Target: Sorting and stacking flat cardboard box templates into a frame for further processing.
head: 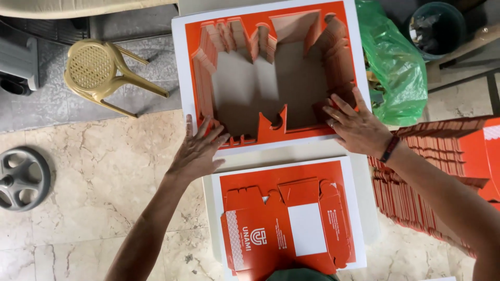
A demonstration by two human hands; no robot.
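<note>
While both hands lie flat with fingers spread, the left hand (198,151) presses the lower left corner and the right hand (357,127) the lower right edge of a white-bordered orange cardboard sheet (182,62) whose middle is punched out, lying on the pale desk (291,153). Just below it lies a flat orange die-cut carton blank (265,229) on another white-edged sheet. A stack of orange blanks (442,151) sits to the right, a green plastic bag (396,73) beside the sheet, and a tan plastic stool (99,70) lies tipped on the marble floor.
</note>
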